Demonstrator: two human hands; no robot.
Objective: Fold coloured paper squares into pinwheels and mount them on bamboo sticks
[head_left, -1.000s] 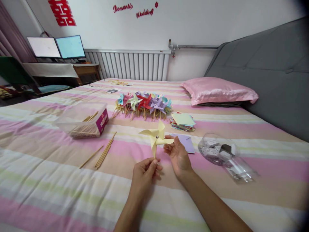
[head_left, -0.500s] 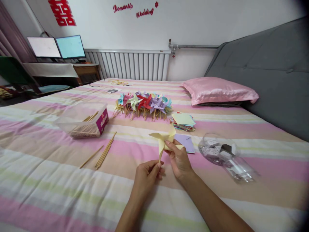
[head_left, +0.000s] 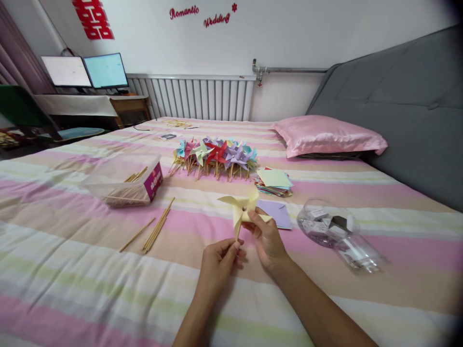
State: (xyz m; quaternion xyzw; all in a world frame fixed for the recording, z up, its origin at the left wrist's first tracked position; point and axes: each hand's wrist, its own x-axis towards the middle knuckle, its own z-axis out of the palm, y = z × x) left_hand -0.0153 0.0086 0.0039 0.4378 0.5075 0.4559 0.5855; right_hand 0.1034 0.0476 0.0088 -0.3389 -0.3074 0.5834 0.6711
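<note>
The left hand (head_left: 219, 262) is closed around the bottom of the thin stick of a yellow pinwheel (head_left: 237, 207), holding it upright above the striped bed (head_left: 72, 270). The right hand (head_left: 269, 238) pinches the paper near the pinwheel's centre, thumb and fingertips together on it. Nothing lies between the hands and the bedspread below them.

Just behind the pinwheel a purple sheet (head_left: 277, 213) lies flat, and beyond it a stack of coloured paper (head_left: 274, 182). Farther back is a pile of finished pinwheels (head_left: 215, 156) in many colours. To the right, near the right hand, a clear jar (head_left: 334, 231) lies on its side with small pieces inside. To the left, loose sticks (head_left: 155, 230) lie on the bed, near a clear box (head_left: 123, 180) holding more sticks. A pink pillow (head_left: 327, 136) rests by the grey headboard (head_left: 405, 106).
</note>
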